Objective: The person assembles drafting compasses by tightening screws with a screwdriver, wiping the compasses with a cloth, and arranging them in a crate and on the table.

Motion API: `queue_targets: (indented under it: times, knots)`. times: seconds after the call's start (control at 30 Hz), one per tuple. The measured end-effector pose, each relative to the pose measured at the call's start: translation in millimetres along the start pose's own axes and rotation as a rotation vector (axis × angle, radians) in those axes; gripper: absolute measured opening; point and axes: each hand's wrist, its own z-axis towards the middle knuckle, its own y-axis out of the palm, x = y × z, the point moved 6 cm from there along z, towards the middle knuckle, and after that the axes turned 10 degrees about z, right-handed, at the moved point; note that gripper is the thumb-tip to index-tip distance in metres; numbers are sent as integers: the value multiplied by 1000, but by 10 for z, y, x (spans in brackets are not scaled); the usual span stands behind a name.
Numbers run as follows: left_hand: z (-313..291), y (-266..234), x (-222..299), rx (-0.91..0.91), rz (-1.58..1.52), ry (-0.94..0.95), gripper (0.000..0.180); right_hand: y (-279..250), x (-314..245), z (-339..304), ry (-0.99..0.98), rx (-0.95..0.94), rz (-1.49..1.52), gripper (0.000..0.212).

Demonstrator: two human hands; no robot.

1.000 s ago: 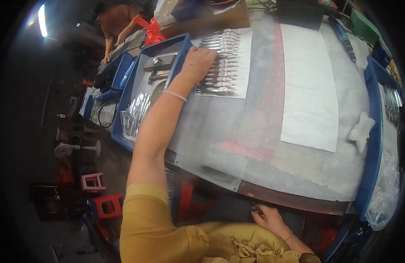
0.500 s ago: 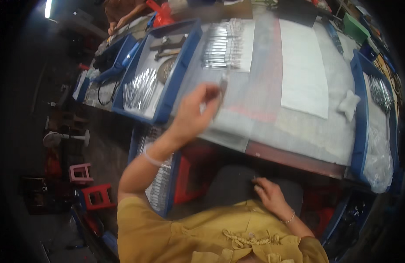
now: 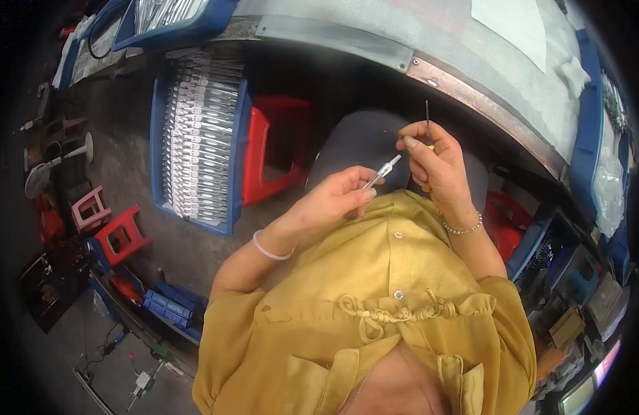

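Note:
Above my lap, my left hand (image 3: pixel 337 195) pinches a slim silver metal piece (image 3: pixel 383 171) with a slot near its pale tip, which points up and to the right. Close by on the right, my right hand (image 3: pixel 436 164) is closed around a small screwdriver (image 3: pixel 427 116). Its thin dark shaft sticks up past the fingers, and bits of its yellow handle show at the palm. Thumb and forefinger of that hand are pinched near a tiny dark sliver that I cannot make out. The silver piece and the right hand are slightly apart.
Left of my knees a blue bin (image 3: pixel 232 197) holds many stacked silver pieces, beside a red stool (image 3: pixel 256 155). The worktable's metal edge (image 3: pixel 333 43) runs ahead of my hands. On the table's right stand a white star-shaped thing (image 3: pixel 575 76) and a blue tray (image 3: pixel 588 131).
My left hand has come back from over the table to my lap, holding the silver piece. My right hand has risen toward it with the screwdriver. The view has tilted downward.

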Motion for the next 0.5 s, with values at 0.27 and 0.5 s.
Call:
queue_targets:
  times: [0.27, 0.5]
  knots:
    - [90, 35, -126, -94, 29, 10, 23, -38, 176, 24, 146, -59, 184, 14]
    - [143, 55, -25, -58, 46, -50, 21, -5, 218, 68, 204, -81, 152, 14]
